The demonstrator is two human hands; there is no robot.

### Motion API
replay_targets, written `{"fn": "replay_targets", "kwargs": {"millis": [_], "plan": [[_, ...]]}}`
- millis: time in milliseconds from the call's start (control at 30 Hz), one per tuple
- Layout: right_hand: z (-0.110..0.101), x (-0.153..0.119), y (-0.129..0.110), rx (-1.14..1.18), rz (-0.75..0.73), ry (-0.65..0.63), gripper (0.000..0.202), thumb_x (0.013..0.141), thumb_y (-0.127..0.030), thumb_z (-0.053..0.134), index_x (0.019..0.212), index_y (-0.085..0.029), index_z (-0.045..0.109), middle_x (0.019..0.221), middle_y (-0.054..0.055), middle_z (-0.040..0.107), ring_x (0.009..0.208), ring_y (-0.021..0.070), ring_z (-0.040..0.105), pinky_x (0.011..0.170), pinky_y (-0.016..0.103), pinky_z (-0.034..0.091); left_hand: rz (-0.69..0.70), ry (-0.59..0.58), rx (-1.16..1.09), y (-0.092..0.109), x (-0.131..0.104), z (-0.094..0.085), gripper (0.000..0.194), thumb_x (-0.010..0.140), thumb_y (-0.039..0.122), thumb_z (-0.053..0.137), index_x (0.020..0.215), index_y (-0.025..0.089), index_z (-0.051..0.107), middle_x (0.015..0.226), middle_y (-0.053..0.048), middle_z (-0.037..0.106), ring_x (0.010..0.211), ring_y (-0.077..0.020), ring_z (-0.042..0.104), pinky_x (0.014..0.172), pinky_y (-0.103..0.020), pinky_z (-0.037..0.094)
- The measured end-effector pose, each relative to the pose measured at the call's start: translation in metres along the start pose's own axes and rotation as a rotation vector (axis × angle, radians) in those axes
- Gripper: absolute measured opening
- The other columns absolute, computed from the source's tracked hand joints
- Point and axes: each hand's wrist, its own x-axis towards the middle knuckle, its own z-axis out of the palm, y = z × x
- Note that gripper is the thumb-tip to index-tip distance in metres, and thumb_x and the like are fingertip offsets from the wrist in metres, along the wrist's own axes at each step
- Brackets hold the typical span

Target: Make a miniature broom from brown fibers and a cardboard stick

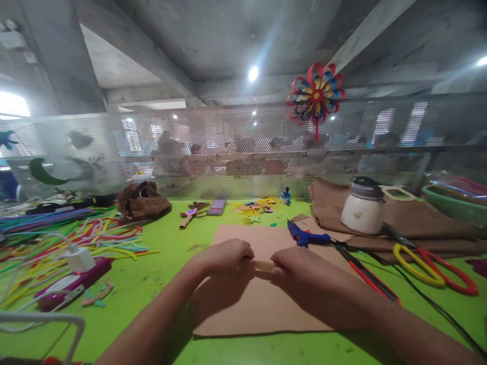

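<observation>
Over a sheet of brown paper (266,304) on the green table, my left hand (230,256) and my right hand (299,266) face each other. Both have their fingers closed around the ends of a narrow tan roll (264,265), which lies level between them. Its middle shows in the gap; the ends are hidden by my fingers. What the roll is made of is not plain, though it looks like paper. Just beyond my right hand, a blue glue gun (308,235) rests on the paper's far right edge.
Right: large scissors (426,268), a red-and-black tool (369,274), folded brown material (335,205), a cream jar (363,208) and a cable. Left: a purple power strip (76,284) and many coloured pipe cleaners (114,235). A perforated screen (228,187) stands behind.
</observation>
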Motion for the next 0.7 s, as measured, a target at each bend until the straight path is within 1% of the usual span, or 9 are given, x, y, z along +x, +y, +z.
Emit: {"fn": "replay_targets", "kwargs": {"millis": [100,300,433,533,600,700], "plan": [[0.004,-0.005,-0.009,0.052,0.012,0.030,0.035,0.096,-0.037,0.035,0.078,-0.019,0.058,0.072,0.003,0.060,0.059,0.0132,0.048,0.050,0.027,0.021,-0.013,0.010,0.035,0.007,-0.004,-0.002,0.023,0.079,0.023,0.044,0.078,0.018,0.067,0.076,-0.004,0.064,0.064,-0.0147,0.053,0.056,-0.024,0.034],[0.015,-0.004,-0.012,-0.024,-0.012,0.090,0.023,0.094,-0.027,0.038,0.082,-0.019,0.055,0.075,0.004,0.060,0.060,0.0144,0.048,0.051,0.028,0.019,-0.018,0.021,0.036,0.011,-0.008,-0.008,0.021,0.078,0.019,0.048,0.077,0.018,0.068,0.076,-0.004,0.065,0.064,-0.0145,0.054,0.056,-0.024,0.035],[0.018,-0.006,-0.014,-0.068,-0.056,0.090,0.020,0.094,-0.024,0.039,0.085,-0.016,0.055,0.078,0.006,0.061,0.065,0.0161,0.051,0.054,0.029,0.021,0.027,0.072,-0.026,0.009,-0.012,-0.009,0.021,0.077,0.018,0.051,0.083,0.018,0.071,0.079,-0.004,0.068,0.067,-0.0148,0.056,0.061,-0.023,0.039],[0.019,-0.007,-0.014,-0.072,-0.092,0.124,0.021,0.095,-0.024,0.035,0.087,-0.016,0.054,0.079,0.006,0.061,0.066,0.0164,0.051,0.055,0.029,0.022,-0.008,0.122,-0.047,0.012,-0.016,-0.007,0.026,0.076,0.017,0.051,0.092,0.019,0.071,0.083,-0.004,0.070,0.069,-0.0155,0.058,0.063,-0.024,0.040],[0.020,-0.006,-0.014,-0.064,-0.088,0.158,0.022,0.096,-0.024,0.034,0.087,-0.017,0.053,0.079,0.006,0.062,0.066,0.0166,0.052,0.055,0.029,0.022,-0.043,0.171,-0.011,0.017,-0.018,-0.006,0.026,0.077,0.017,0.050,0.092,0.019,0.070,0.083,-0.005,0.070,0.071,-0.0162,0.058,0.063,-0.024,0.040],[0.021,-0.004,-0.015,-0.072,-0.084,0.187,0.025,0.096,-0.024,0.033,0.084,-0.018,0.054,0.076,0.005,0.061,0.064,0.0168,0.052,0.054,0.029,0.021,-0.023,0.197,0.073,0.023,-0.020,-0.005,0.023,0.080,0.017,0.047,0.085,0.018,0.070,0.080,-0.006,0.068,0.073,-0.0165,0.058,0.064,-0.024,0.040]]}}
